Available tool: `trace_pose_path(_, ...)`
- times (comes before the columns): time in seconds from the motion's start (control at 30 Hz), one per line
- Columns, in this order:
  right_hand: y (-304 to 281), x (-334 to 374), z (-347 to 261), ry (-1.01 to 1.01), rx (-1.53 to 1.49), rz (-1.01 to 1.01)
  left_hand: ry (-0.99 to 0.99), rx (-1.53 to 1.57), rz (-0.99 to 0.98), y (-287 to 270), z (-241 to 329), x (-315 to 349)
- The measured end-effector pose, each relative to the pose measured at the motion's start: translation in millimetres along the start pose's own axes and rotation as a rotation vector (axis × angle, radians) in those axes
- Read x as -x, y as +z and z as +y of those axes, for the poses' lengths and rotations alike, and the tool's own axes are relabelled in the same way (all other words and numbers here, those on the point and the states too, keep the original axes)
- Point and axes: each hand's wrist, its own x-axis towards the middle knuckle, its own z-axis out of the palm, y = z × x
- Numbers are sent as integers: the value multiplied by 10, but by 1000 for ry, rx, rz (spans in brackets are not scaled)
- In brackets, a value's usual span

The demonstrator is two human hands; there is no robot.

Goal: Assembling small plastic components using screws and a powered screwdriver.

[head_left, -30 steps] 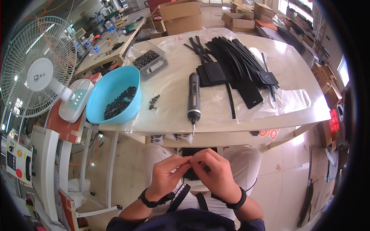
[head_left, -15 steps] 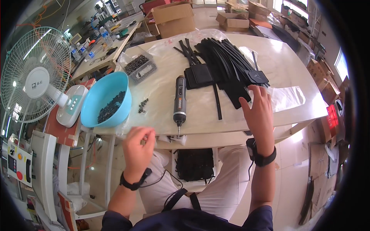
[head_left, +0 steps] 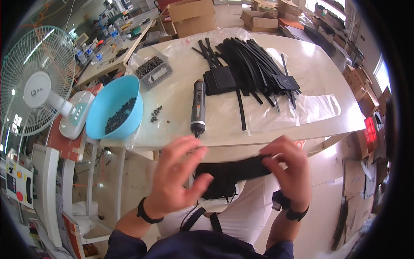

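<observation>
My right hand [head_left: 291, 170] pinches one end of a flat black strap-like piece [head_left: 243, 169] just off the table's front edge, above my lap. Toward the piece's other end is my left hand [head_left: 176, 177], fingers spread and slightly blurred; no grip on it shows. Beyond the left fingers, a grey-black electric screwdriver [head_left: 199, 105] lies on the table with its bit pointing at me. Past it are a small stack of square black pieces [head_left: 220, 80] and a heap of long black strips [head_left: 248, 62]. Another square black piece [head_left: 286, 82] rests at the heap's right side.
A blue basin [head_left: 136, 108] of small dark parts stands at the table's left, beside a fan [head_left: 39, 88]. Behind it is a clear plastic box [head_left: 158, 77] of screws. Loose screws [head_left: 156, 114] lie on the tabletop. A black-filled tray [head_left: 217, 192] sits below the table edge.
My right hand has taken the flat black piece from beside the heap and brought it toward me over the table edge. My left hand has moved right and opened its curled fingers.
</observation>
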Motion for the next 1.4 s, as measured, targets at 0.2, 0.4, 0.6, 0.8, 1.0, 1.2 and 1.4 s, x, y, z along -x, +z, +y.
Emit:
trace_pose_path(0.2, 417, -235, 93, 1, -49, -42, -609, 462, -312, 476, 9, 301)
trace_pose_path(0.4, 333, -814, 602, -355, 742, -42, -857, 835, -127, 430, -2, 638)
trace_pose_path(0.6, 277, -857, 601, -451, 699, -32, -865, 885, -88, 404, -100, 792)
trace_pose_path(0.8, 383, -472, 170, -225, 115, -23, -722, 889, -127, 323, -41, 834)
trace_pose_path(1.0, 566, 135, -195, 113, 32, -182, -728, 1276, -126, 263, 58, 968)
trace_pose_path(1.2, 653, 466, -121, 192, -77, -359, -752, 1329, -184, 181, 96, 1077)
trace_pose_path(1.4, 763, 564, -44, 150, -160, -394, -791, 1327, -237, 126, 103, 1112)
